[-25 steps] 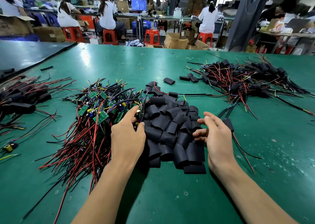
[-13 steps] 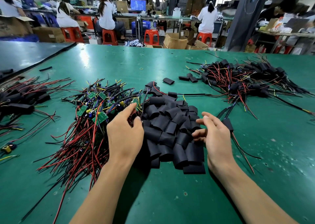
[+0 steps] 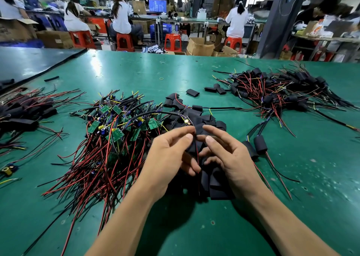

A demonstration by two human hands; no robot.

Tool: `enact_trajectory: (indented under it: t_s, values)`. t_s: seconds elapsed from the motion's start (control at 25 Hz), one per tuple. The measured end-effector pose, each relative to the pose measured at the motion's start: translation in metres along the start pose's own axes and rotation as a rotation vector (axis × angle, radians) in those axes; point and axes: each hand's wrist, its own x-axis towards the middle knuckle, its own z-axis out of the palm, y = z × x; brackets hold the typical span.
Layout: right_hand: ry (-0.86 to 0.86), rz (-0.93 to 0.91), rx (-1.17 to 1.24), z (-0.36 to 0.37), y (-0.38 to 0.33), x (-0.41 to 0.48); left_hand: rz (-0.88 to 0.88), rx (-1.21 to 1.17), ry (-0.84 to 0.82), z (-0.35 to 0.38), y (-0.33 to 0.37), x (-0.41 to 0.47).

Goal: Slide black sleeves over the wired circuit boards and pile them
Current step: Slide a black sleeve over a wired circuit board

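From the head view, our left hand (image 3: 167, 158) and right hand (image 3: 231, 158) meet over the near middle of the green table (image 3: 136, 70). Between them is one black sleeve (image 3: 191, 148), with a red wire (image 3: 197, 158) running down along it. The left fingers (image 3: 183, 137) are curled. The thumb and forefinger close at the sleeve's top end and the lower fingers wrap its near end. The right fingers (image 3: 216, 137) are half open above, with the thumb and forefinger apart and the thumb tip just beside the sleeve. The lower ones curl against the sleeve's right side. We cannot tell whether a board is inside the sleeve.

Under and behind both hands lies the heap of loose sleeves (image 3: 206, 119), partly hidden by our wrists. Just to its left is the pile of bare circuit boards (image 3: 116, 135), with green boards on top and red and black wires fanning toward the near left. Two sleeved boards (image 3: 260, 142) lie just right of the right hand, their wires trailing toward us. Far right is a big pile of finished sleeved boards (image 3: 272, 92). A few stray sleeves (image 3: 192, 92) lie between it and the middle heap. Another dark pile (image 3: 23, 111) sits at the left edge. Beyond the table, people sit on red stools (image 3: 172, 41) at other benches.
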Motion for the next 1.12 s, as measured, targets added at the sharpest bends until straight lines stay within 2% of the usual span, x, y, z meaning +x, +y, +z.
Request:
enact_trajectory:
  t_s: [0.16,0.32,0.4,0.56,0.64,0.72,0.84,0.96,1.04,1.12]
  values:
    - [-0.019,-0.029,-0.106,-0.002,0.000,-0.003,-0.027,0.096,-0.080,0.002,-0.006,-0.001]
    - [0.039,0.002,-0.131,-0.002,0.002,-0.002,-0.028,0.122,-0.137,0.004,-0.007,-0.003]
    - [0.073,0.066,0.024,0.001,-0.002,0.001,-0.016,0.110,-0.096,0.005,-0.009,-0.003]
    - [0.054,0.224,0.479,-0.002,-0.013,0.004,-0.019,0.074,0.040,0.001,-0.008,0.000]
    - [0.008,0.281,0.595,-0.006,-0.018,0.004,-0.038,0.070,0.039,0.001,-0.006,0.000]
    - [-0.057,0.338,0.598,-0.008,-0.019,0.002,-0.055,0.040,0.019,0.004,-0.004,-0.001]
    - [-0.173,0.326,0.342,-0.006,-0.013,-0.002,-0.071,-0.066,0.012,0.008,-0.003,-0.002]
    - [-0.176,0.111,0.033,-0.004,-0.006,-0.005,-0.083,-0.084,-0.004,0.007,-0.005,-0.002]
    - [-0.035,-0.141,-0.367,-0.008,0.003,-0.005,-0.080,-0.056,0.005,0.007,-0.007,-0.002]
    - [0.206,-0.320,-0.671,-0.014,0.008,-0.002,-0.059,-0.012,-0.001,0.009,-0.011,-0.003]
